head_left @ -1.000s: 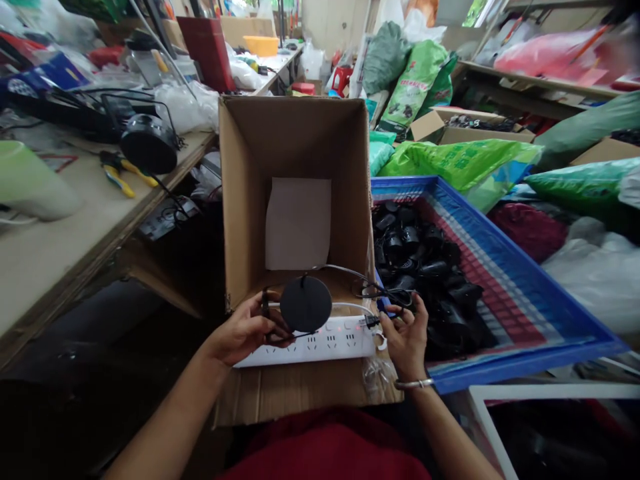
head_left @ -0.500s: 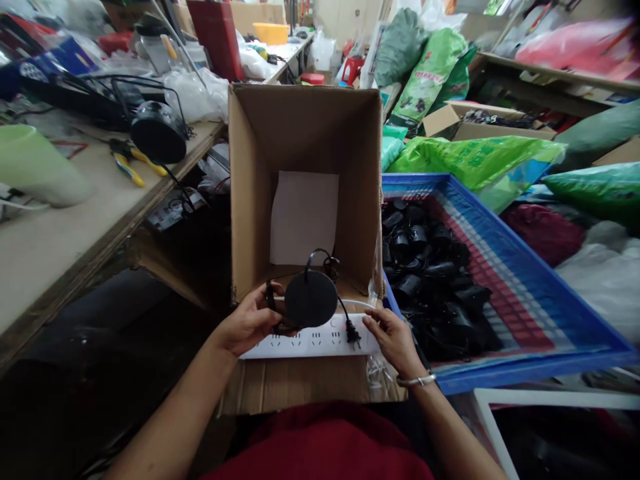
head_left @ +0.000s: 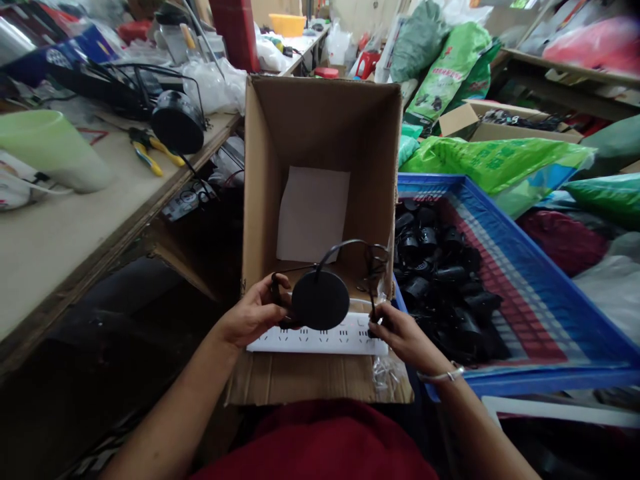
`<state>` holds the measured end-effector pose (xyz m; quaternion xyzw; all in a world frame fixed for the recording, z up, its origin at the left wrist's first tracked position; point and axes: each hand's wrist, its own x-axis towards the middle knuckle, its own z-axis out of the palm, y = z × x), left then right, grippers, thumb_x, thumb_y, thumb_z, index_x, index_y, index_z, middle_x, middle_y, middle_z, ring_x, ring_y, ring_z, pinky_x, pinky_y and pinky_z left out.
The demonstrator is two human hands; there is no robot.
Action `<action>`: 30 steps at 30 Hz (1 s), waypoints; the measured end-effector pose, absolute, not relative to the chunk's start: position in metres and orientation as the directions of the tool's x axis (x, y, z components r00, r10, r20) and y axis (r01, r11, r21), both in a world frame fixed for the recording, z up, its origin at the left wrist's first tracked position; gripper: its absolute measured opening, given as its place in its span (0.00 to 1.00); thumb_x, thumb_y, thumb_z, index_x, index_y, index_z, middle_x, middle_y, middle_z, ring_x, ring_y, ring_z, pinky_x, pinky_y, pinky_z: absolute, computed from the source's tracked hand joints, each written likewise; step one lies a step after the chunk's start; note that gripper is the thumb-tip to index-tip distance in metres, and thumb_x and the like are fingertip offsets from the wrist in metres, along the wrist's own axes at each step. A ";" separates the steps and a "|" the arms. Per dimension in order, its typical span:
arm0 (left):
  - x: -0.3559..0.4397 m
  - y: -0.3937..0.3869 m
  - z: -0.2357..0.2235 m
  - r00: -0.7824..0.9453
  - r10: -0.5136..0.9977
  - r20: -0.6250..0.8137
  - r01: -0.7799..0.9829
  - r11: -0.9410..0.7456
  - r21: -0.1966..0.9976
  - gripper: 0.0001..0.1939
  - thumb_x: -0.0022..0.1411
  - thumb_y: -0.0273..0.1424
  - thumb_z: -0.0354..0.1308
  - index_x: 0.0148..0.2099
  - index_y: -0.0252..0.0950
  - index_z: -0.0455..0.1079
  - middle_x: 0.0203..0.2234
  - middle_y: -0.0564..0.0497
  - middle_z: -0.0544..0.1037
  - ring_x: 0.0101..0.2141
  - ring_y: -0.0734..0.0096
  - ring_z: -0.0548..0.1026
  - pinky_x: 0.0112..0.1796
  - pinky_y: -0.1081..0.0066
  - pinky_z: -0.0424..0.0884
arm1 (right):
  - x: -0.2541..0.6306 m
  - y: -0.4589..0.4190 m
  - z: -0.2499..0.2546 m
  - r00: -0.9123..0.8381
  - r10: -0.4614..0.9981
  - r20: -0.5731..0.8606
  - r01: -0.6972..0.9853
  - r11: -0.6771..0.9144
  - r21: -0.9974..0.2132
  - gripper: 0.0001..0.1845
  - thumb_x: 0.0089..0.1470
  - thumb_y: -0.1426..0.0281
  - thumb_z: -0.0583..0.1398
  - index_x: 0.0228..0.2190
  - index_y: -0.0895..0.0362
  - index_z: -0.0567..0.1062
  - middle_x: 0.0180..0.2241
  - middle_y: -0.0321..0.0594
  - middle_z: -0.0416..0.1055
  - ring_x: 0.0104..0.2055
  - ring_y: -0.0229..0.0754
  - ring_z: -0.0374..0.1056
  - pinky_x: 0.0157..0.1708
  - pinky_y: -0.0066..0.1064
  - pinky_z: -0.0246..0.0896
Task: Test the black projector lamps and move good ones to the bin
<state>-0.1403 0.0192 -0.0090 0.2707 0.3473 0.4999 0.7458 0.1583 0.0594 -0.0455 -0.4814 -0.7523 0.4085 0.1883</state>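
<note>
My left hand [head_left: 253,311] grips a round black disc device [head_left: 320,299] by its edge, holding it upright in front of the open cardboard box [head_left: 320,127]. My right hand [head_left: 403,337] pinches a black plug [head_left: 374,328] and its cable at the right end of a white power strip [head_left: 320,341]. The strip lies across the box's front flap [head_left: 300,377]. A loop of black cable [head_left: 357,248] arches above the disc. A sheet of white paper [head_left: 313,215] lies inside the box.
To the right stands a blue tray [head_left: 540,381] heaped with several black devices [head_left: 440,280]. Left of the box, a workbench [head_left: 60,240] holds yellow-handled pliers [head_left: 147,151], another round black device [head_left: 177,122] and a pale green cylinder [head_left: 50,150]. Green sacks [head_left: 495,163] fill the back right.
The plug has gone from lying on the strip to my right hand's fingers. The cable now loops higher above the disc, and the view has shifted slightly right.
</note>
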 end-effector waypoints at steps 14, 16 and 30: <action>-0.134 0.024 -0.020 0.222 0.943 -0.249 -0.543 0.331 0.771 0.22 0.42 0.17 0.62 0.40 0.37 0.62 0.27 0.57 0.74 0.25 0.77 0.72 0.26 0.77 0.65 | 0.175 0.045 -0.073 -0.464 0.886 -0.012 0.560 0.283 -0.779 0.09 0.53 0.65 0.58 0.36 0.52 0.75 0.38 0.41 0.75 0.43 0.48 0.70 0.46 0.41 0.65; -0.132 0.028 -0.022 0.203 0.951 -0.234 -0.546 0.308 0.779 0.22 0.42 0.18 0.63 0.40 0.37 0.62 0.26 0.57 0.73 0.25 0.78 0.71 0.26 0.77 0.64 | 0.174 0.041 -0.078 -0.439 0.898 -0.005 0.578 0.278 -0.767 0.10 0.53 0.65 0.58 0.37 0.51 0.76 0.39 0.41 0.75 0.43 0.49 0.70 0.47 0.43 0.64; -0.106 0.049 -0.036 0.077 0.984 -0.159 -0.518 0.176 0.837 0.19 0.40 0.21 0.66 0.33 0.37 0.62 0.24 0.57 0.70 0.26 0.77 0.67 0.28 0.76 0.60 | 0.171 0.026 -0.119 -0.257 0.958 0.131 0.648 0.271 -0.712 0.12 0.47 0.57 0.61 0.34 0.44 0.79 0.36 0.41 0.78 0.39 0.56 0.73 0.38 0.45 0.72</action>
